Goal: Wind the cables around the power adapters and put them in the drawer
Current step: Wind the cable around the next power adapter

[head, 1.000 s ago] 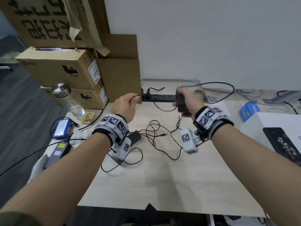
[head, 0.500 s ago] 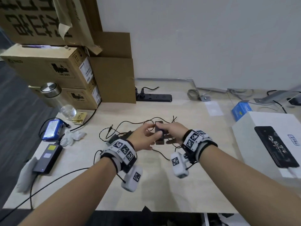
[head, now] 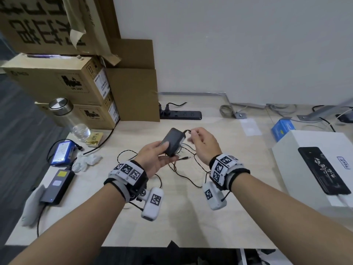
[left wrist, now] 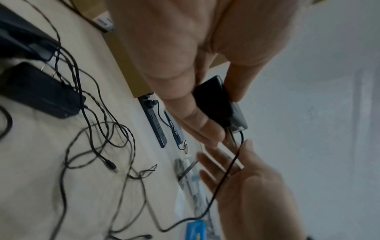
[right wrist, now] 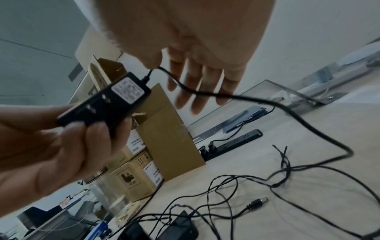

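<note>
My left hand (head: 164, 150) grips a black power adapter (head: 172, 141) and holds it tilted above the table's middle. Its label faces the right wrist camera (right wrist: 127, 91). My right hand (head: 193, 134) pinches the adapter's thin black cable (right wrist: 226, 95) between thumb and forefinger just where it leaves the adapter; the other fingers (right wrist: 205, 84) are straight. The cable hangs down to a loose tangle on the table (head: 183, 169) and ends in a barrel plug (head: 186, 158). A second black adapter (left wrist: 39, 91) lies on the table under my left wrist. No drawer is in view.
A black power strip (head: 181, 115) lies by the wall next to stacked cardboard boxes (head: 63, 83). At the left stand a glass bottle (head: 70, 119), a blue battery pack (head: 62, 153) and a black charger brick (head: 57, 185). A white box (head: 286, 153) sits at the right.
Both hands came back from the power strip toward me with the adapter. It passed from my right hand to my left and was lifted; my right hand now pinches its cable.
</note>
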